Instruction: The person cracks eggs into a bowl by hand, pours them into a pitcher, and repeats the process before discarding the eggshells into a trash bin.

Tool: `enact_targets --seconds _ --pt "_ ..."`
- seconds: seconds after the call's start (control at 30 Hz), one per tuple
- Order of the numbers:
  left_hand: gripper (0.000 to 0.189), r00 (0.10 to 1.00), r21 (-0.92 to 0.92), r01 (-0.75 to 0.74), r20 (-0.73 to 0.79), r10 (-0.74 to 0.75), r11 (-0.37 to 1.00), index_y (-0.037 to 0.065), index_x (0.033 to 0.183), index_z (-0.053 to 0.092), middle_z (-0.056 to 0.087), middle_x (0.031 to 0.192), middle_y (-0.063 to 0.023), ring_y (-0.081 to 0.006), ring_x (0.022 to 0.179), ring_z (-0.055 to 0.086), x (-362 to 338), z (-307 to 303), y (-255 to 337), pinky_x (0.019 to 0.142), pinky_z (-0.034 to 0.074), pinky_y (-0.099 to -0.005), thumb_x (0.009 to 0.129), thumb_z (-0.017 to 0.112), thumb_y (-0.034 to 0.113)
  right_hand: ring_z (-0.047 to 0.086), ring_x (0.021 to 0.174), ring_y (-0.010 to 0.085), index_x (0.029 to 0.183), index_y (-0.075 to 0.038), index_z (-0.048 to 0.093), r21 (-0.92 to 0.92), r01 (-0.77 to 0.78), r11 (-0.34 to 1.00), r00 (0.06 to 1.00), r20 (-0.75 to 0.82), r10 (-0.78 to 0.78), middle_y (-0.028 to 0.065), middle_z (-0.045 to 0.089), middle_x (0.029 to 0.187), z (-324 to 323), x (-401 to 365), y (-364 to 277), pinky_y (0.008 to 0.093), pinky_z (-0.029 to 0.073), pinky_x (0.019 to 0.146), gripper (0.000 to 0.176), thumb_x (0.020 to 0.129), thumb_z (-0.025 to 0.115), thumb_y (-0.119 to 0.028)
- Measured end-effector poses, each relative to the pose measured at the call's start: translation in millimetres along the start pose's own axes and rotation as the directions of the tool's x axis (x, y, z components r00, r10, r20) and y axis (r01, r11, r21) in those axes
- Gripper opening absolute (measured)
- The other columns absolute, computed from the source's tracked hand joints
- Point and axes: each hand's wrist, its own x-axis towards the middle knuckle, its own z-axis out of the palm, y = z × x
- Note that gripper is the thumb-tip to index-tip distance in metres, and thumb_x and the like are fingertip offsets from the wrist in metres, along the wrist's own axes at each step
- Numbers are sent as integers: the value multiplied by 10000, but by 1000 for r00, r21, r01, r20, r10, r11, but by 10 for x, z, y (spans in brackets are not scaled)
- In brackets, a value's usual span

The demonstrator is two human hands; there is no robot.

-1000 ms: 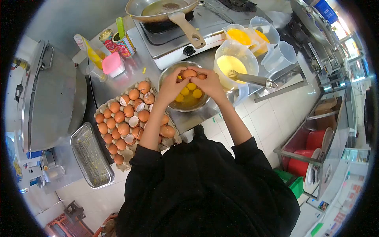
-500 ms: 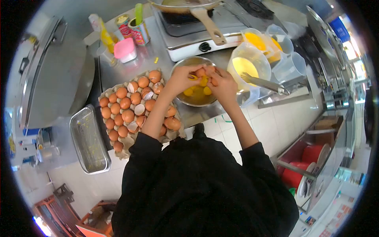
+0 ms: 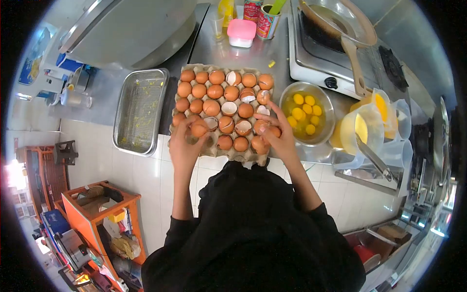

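Observation:
My left hand (image 3: 184, 146) is at the front left of the cardboard egg tray (image 3: 193, 68), its thumb and fingers around a brown egg (image 3: 198, 128). At the tray's right edge my right hand (image 3: 283, 136) has its fingers apart, touching brown eggshells (image 3: 261, 127); part of these shells is hidden by the hand. Brown eggs and several cracked, empty shells fill the tray, some with the white inside showing. Just right of it stands a steel bowl (image 3: 327, 104) holding several whole yolks (image 3: 306, 109) in clear egg white.
Behind the bowl is a gas stove (image 3: 307, 70) with a long-handled pan (image 3: 357, 68). Plastic jugs (image 3: 346, 130) of yellow liquid and a whisk (image 3: 377, 160) stand right. A mesh-bottomed metal tray (image 3: 138, 114) lies left; a pink-lidded tub (image 3: 242, 33) and cans (image 3: 267, 24) stand behind.
Both hands have left the bowl, where they were opening an egg over it, and moved to the egg tray. The left now grasps another egg. The camera view has shifted left.

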Motion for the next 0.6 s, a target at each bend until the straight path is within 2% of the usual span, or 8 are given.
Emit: enact_targets --seconds 0.07,0.17,0.27,0.3,0.4,0.43,0.53,0.6 --pt "601 990 230 110 64 -128 967 61 1109 520 526 1095 -108 -285 906 545 -155 -74 -165 764 441 -375 585 793 172 548 1017 144 1295 -47 353 -13 -14 1000 1000 9 14 110 543 1132 33 -4 55 271 441 827 585 763 581 33" --pt "562 995 333 -10 -89 42 943 101 1104 541 548 1096 -45 -301 965 500 -213 -74 -204 809 416 -415 593 755 194 559 930 131 1280 -54 374 -39 -27 999 1000 5 27 103 585 1030 -24 -6 60 254 445 788 552 772 583 9" --pt "520 969 515 -242 76 237 822 121 1116 546 537 1123 -10 -259 994 494 49 -111 -295 787 417 -400 627 714 176 565 783 109 1260 -57 398 5 -65 998 998 -26 65 97 600 948 -77 -19 -15 226 457 694 510 784 576 -17" --pt "402 936 530 -350 164 311 773 142 1062 576 560 1068 13 -209 957 521 172 -159 -283 744 420 -371 670 662 128 561 739 101 1253 -56 407 25 -97 995 995 -36 98 95 598 935 -93 -34 -53 218 457 659 495 788 574 -26" --pt "315 860 486 -501 371 350 717 154 965 610 578 979 41 -164 918 544 516 -192 -300 712 413 -348 655 661 119 538 641 82 1218 -48 445 17 -119 993 991 -60 120 87 591 906 -111 -44 -140 206 449 580 438 797 569 -46" --pt "237 833 478 -542 414 367 691 166 859 624 573 882 48 -143 870 556 582 -237 -250 703 410 -337 630 677 141 529 614 76 1204 -45 459 3 -115 993 991 -70 115 83 589 897 -114 -50 -153 204 445 558 418 800 567 -51" --pt "251 721 499 -676 600 346 542 162 819 625 556 852 27 -143 843 552 759 -240 -323 709 408 -324 581 706 171 529 623 78 1164 -37 496 -7 -84 996 995 -61 83 76 585 882 -162 -65 -170 205 447 571 364 808 564 -65" --pt "268 636 443 -764 643 427 469 155 809 620 550 844 16 -145 823 551 840 -249 -326 717 405 -319 561 715 194 527 618 78 1148 -39 508 0 -77 997 994 -83 76 67 583 862 -165 -81 -177 201 441 563 344 810 562 -67"
